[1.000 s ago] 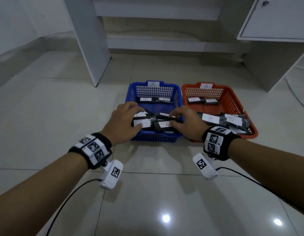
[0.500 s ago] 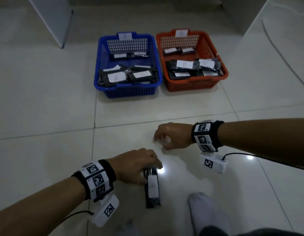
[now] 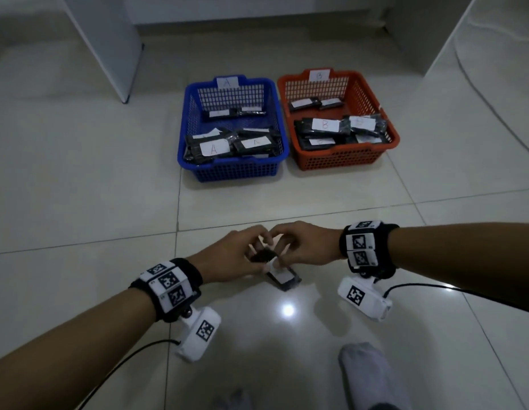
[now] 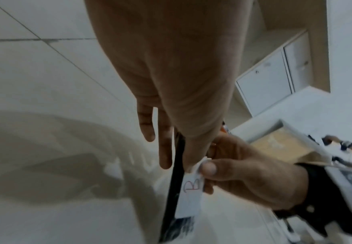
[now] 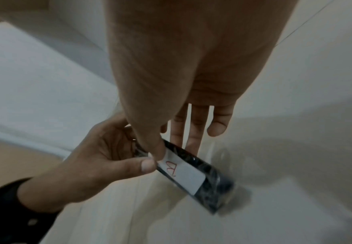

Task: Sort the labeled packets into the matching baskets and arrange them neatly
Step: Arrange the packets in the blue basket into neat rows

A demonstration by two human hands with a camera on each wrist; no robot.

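Observation:
A black packet (image 3: pixel 282 278) with a white label marked B (image 5: pixel 181 174) is held low over the floor tiles in front of me, tilted. My left hand (image 3: pixel 257 254) pinches its near end between thumb (image 5: pixel 148 165) and fingers. From the other side my right hand (image 3: pixel 279 247) pinches the same end, thumb on the label (image 4: pixel 191 186). Farther off stand a blue basket (image 3: pixel 232 171) tagged A and an orange basket (image 3: pixel 340 161) tagged B, side by side, each with several labeled packets inside.
A white cabinet panel (image 3: pixel 109 45) stands on the floor at the back left, and white furniture (image 3: pixel 479 39) at the back right. A cable (image 3: pixel 494 108) runs across the tiles on the right. A socked foot (image 3: pixel 372 377) lies at the bottom edge.
Both hands left the blue basket and came back toward me. The left hand reached a packet lying on the floor; now both hands hold it, raised and turned.

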